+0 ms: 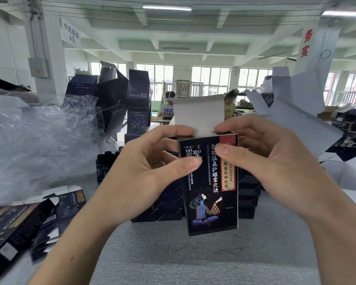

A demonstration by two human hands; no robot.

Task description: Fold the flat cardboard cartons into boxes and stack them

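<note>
Left hand (150, 161), right hand (271, 159) pinch carton (211, 200) — boxes (248, 195), perhaps, behind.

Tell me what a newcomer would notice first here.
First, the dark printed carton at centre, gripped by the left hand and right hand, its white top flap standing open. Next, the leaning pile of folded dark boxes behind at left, and the crumpled clear plastic wrap along the left side.

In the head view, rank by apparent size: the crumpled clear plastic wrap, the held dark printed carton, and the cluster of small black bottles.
1. crumpled clear plastic wrap: largest.
2. dark printed cardboard carton: it is held close to the camera, which inflates its apparent size.
3. cluster of small black bottles: smallest.
</note>
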